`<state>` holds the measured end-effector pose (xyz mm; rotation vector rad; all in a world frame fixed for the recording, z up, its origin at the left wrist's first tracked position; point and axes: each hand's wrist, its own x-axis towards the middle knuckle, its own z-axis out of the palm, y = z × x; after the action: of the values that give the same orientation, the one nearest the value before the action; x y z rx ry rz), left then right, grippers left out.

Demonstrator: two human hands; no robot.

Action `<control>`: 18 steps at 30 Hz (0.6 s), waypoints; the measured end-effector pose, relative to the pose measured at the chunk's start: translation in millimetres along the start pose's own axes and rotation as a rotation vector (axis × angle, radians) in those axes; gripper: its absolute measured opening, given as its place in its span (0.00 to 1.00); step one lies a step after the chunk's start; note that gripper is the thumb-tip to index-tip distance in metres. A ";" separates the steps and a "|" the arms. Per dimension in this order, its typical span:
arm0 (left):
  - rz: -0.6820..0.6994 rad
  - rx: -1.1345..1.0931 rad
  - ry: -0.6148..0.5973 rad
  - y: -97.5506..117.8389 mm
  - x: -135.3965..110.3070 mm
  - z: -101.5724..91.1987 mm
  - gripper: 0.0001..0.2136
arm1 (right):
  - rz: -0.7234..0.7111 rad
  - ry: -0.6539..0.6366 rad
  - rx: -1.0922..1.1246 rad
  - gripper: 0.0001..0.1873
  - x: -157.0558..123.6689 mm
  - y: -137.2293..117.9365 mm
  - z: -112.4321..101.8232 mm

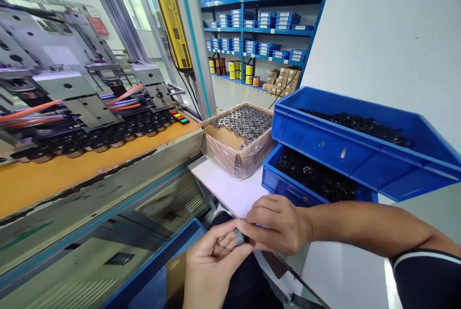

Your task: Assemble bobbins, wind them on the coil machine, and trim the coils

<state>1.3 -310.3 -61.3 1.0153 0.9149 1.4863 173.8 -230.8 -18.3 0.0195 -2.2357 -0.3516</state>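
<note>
My left hand (216, 263) is curled, palm up, around a small silver-and-black cylindrical part (239, 237). From the right, my right hand (275, 225) closes over the same part, its fingers meeting my left fingertips. Much of the part is hidden by the fingers. Beyond the hands stands a plastic-lined cardboard box (230, 157) with rows of silver metal cores (248, 119). Closest to my right hand is the lower blue bin (270, 179), holding black plastic parts (317, 177).
An upper blue bin (324, 148) with more black parts sits tilted over the lower one. On the left, a machine (81, 90) stands over an orange-topped bench (144, 153) with a row of dark parts. Below is another blue bin (144, 268). Shelves (275, 31) stand behind.
</note>
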 end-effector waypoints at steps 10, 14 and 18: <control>0.567 0.531 -0.055 20.1 11.0 -13.2 0.15 | 0.329 -0.038 0.303 0.09 7.3 -12.2 -4.3; 0.648 0.620 -0.025 19.0 12.4 -21.2 0.15 | 0.382 -0.079 0.301 0.10 3.2 -5.4 -1.7; 0.657 0.575 0.079 9.6 4.7 -22.8 0.06 | 0.439 -0.050 0.281 0.13 -5.6 -2.2 8.7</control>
<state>-23.7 -307.5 -59.6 1.8146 1.1648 1.8471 170.5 -230.0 -28.4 -0.3282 -2.2460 0.2012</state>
